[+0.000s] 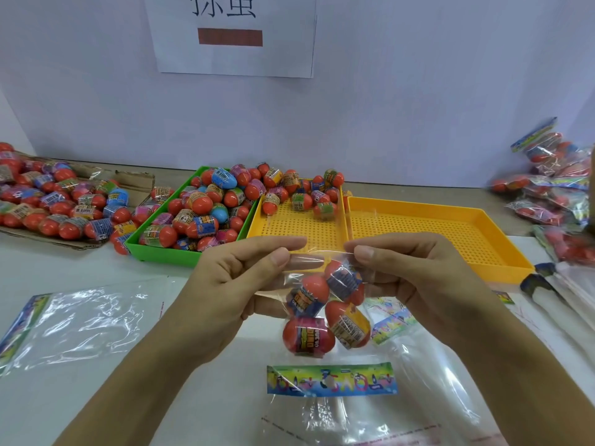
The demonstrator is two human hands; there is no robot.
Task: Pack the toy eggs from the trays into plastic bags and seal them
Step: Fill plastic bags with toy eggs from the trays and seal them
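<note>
I hold a clear plastic bag (309, 281) in the air over the table, with several red toy eggs (325, 313) hanging inside it. My left hand (231, 284) pinches the bag's top edge on the left between thumb and fingers. My right hand (415, 272) pinches the same edge on the right. A green tray (161, 251) behind my left hand is heaped with eggs. The yellow tray (289, 226) beside it has a few eggs at its far end. A second yellow tray (450, 233) holds none.
Empty bags with colourful header strips lie on the table: one at left (80, 320), one below my hands (331, 379). Loose eggs cover flattened cardboard (80, 244) at far left. Packed bags (553, 181) pile up at right, next to a stack of bags (566, 284).
</note>
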